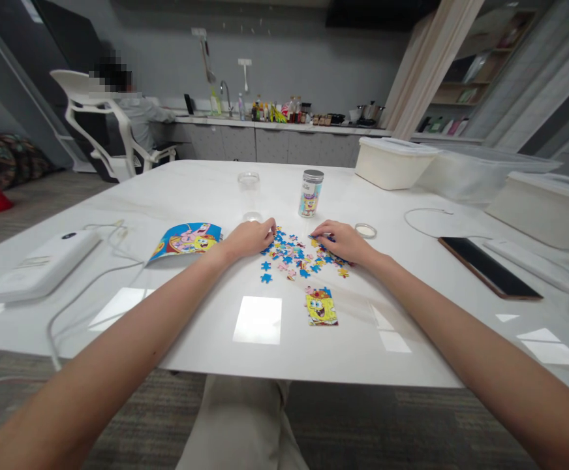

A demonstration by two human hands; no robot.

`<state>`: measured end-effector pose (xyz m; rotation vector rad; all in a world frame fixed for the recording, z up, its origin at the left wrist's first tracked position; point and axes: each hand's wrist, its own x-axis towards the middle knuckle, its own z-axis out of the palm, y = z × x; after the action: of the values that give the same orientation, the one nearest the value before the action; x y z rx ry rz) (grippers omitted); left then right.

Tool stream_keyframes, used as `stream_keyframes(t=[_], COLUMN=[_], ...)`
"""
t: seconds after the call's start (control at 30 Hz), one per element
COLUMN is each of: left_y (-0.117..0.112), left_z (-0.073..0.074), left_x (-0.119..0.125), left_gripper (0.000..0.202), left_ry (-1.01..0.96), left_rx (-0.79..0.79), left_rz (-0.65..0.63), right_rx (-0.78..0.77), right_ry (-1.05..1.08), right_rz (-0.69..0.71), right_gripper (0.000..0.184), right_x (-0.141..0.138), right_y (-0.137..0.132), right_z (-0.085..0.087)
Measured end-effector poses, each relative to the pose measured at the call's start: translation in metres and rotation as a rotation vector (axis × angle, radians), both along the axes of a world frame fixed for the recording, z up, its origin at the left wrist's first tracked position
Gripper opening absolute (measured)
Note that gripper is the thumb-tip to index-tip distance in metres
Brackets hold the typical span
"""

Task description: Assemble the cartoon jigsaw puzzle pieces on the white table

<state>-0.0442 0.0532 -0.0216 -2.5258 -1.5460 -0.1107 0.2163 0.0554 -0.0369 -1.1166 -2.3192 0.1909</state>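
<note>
Loose jigsaw puzzle pieces (289, 251), mostly blue with some pink and yellow, lie spread between my two hands. My left hand (251, 237) rests at the left edge of the pile, its fingers curled together; whatever is between the fingertips is hidden. Over the pile's right side, my right hand (347, 241) has its fingers stretched out and apart, with the tips touching pieces. Nearer to me lies a joined puzzle section (322, 307) showing a yellow cartoon face. A curved picture sheet (186, 239) with the same cartoon style sits left of my left hand.
Behind the pieces stand a clear jar (249, 192) and a labelled canister (310, 194) with a metal lid. A ring-shaped lid (365, 230) lies right of them. A white device (42, 264) with cables is left, a phone (489, 266) right. Storage boxes (395, 163) line the back right.
</note>
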Motion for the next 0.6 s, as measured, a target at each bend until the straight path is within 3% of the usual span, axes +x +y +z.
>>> stream_keyframes(t=[0.2,0.4,0.6], left_y=[0.000,-0.001,-0.005], left_z=[0.000,0.000,0.003], left_x=[0.000,0.000,0.002], left_gripper=[0.031,0.037,0.038], left_ry=[-0.014,-0.023,-0.006], left_rx=[-0.010,-0.004,0.018], left_rz=[-0.004,-0.026,-0.114], right_rx=[-0.021,0.055,0.037], right_ry=[-0.019,-0.033,-0.111], right_rz=[0.050,0.048,0.172], right_gripper=[0.024,0.025,0.028], right_x=[-0.003,-0.002,-0.014], right_y=[-0.001,-0.002,-0.013], right_z=[-0.002,-0.002,0.002])
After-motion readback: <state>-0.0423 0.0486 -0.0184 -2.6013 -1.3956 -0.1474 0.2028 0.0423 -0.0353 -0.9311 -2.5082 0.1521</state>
